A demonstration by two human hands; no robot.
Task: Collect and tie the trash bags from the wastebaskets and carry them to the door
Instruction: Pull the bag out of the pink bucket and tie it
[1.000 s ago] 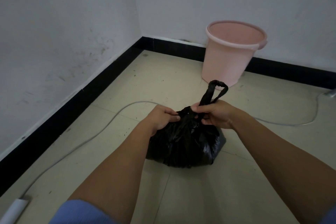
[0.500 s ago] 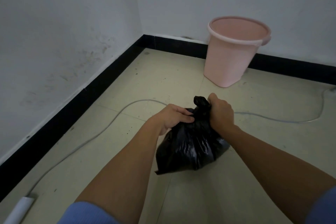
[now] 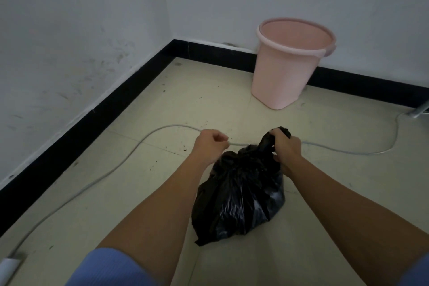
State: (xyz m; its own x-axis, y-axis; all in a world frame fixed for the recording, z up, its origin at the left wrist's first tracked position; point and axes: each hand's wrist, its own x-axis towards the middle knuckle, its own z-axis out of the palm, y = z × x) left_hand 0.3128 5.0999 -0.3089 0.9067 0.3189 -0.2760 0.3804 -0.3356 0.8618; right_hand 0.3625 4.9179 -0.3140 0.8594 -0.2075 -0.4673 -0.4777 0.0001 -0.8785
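The pale tiled floor carries a pink bucket, black trash bag and grey cable.

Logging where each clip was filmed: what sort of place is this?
Probably a bare indoor room corner: white walls with black baseboard, tiled floor, a pink wastebasket and a loose cable.

Open floor left of the bag and between it and the pink bucket. A grey cable snakes across the floor behind the bag; walls close off the corner at left and rear.
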